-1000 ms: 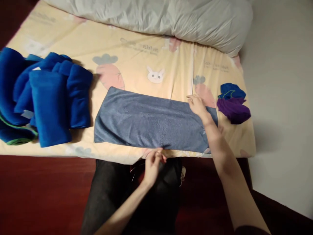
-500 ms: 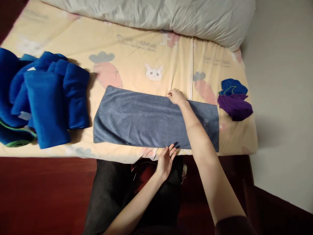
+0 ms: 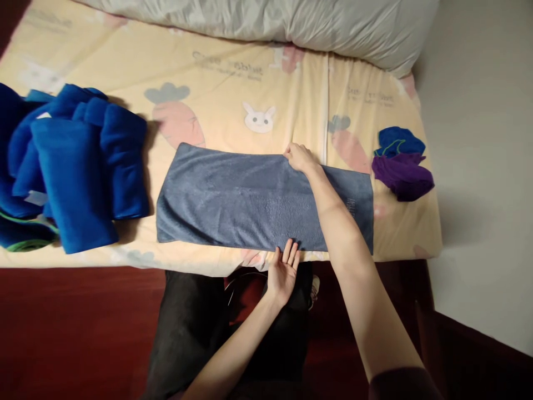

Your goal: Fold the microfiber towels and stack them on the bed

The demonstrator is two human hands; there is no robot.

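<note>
A grey-blue towel [image 3: 233, 200] lies spread lengthwise on the bed, folded into a long band with small lettering near its right end. My right hand [image 3: 300, 157] reaches across it, with fingers pinched on the far edge. At the near edge, my left hand [image 3: 283, 272] is turned palm up, its fingers stretched out and the tips at the towel's border; the hand is open and grips nothing.
Several blue cloths [image 3: 75, 178], folded and heaped, lie at the left. Right of the towel sit a small blue cloth [image 3: 402, 141] and a purple cloth [image 3: 403, 176]. A pale pillow or quilt [image 3: 266, 19] lines the back of the patterned bed sheet [image 3: 225, 105]; a wall [image 3: 478, 139] stands at right.
My left hand's fingers have straightened and moved slightly up at the near edge. My right hand stays at the far edge, which is pulled slightly upward there. The view has shifted a little.
</note>
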